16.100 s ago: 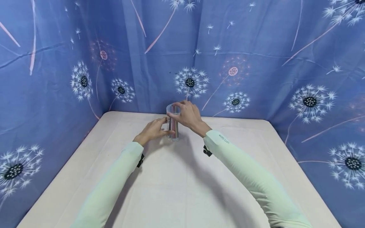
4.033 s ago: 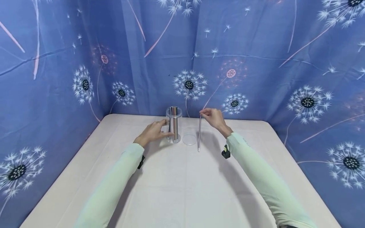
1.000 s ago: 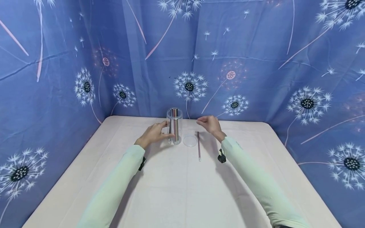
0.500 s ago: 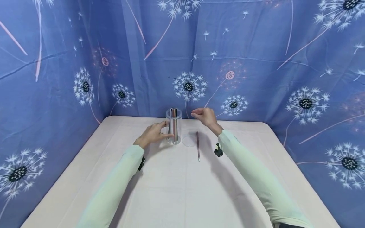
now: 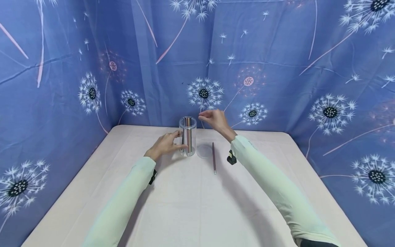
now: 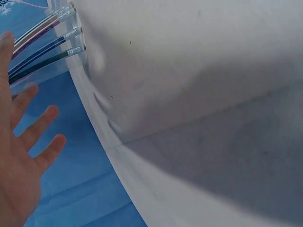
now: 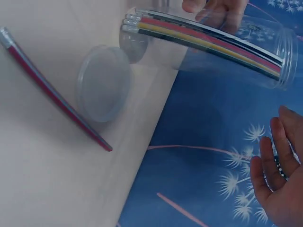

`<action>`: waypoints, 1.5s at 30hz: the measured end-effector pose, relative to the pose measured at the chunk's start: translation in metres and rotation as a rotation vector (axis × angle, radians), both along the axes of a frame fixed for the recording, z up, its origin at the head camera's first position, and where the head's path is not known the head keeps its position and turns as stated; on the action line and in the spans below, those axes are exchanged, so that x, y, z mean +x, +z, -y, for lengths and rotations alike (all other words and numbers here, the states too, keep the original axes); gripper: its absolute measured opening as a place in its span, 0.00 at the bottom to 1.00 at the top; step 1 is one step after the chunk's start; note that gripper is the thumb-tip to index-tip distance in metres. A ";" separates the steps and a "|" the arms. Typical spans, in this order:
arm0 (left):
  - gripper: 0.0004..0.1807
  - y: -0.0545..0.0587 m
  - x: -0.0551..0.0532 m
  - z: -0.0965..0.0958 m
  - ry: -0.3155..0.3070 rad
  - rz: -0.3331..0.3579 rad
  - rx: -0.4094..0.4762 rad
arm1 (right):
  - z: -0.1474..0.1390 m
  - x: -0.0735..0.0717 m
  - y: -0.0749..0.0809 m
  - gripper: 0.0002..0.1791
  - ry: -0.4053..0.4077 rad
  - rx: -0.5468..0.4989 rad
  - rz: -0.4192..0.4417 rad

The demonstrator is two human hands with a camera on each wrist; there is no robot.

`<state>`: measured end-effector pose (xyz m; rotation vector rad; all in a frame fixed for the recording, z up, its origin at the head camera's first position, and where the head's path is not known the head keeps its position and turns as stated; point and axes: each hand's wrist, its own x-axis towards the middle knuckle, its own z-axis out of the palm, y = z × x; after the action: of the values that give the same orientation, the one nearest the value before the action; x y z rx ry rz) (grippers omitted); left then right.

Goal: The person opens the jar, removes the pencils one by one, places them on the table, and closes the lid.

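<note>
A clear plastic jar stands upright and uncovered near the back of the table. Several pencils with metal-banded ends lean inside it. My left hand holds the jar from the left, thumb and fingers on either side of its wall. Just right of the jar's mouth, a bit above it, my right hand hovers with loosely bent fingers and nothing in them. A round clear lid lies flat beside the jar. To the right of the lid rests one dark red pencil, its metal-banded end towards me.
The white-covered table ends just behind the jar. A blue curtain with dandelion prints hangs along the back and both sides.
Over the earlier frames the lid came off and the right hand laid the dark red pencil on the table. In the last second that hand has risen and moved left towards the jar's mouth.
</note>
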<state>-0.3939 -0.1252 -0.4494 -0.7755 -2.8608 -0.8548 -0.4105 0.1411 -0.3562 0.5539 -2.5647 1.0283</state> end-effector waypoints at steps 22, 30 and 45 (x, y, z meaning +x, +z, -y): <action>0.42 -0.001 -0.002 0.000 0.008 0.010 -0.009 | 0.039 0.009 0.017 0.13 0.082 0.059 0.008; 0.42 -0.001 -0.002 0.000 0.011 0.020 -0.002 | 0.049 0.010 0.014 0.12 0.042 0.109 0.062; 0.42 -0.001 -0.001 0.000 0.010 0.024 0.001 | 0.057 0.012 0.010 0.13 0.025 0.107 0.063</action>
<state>-0.3948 -0.1257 -0.4507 -0.7557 -2.8823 -0.8710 -0.3989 0.0839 -0.3465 0.5916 -2.6870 0.9358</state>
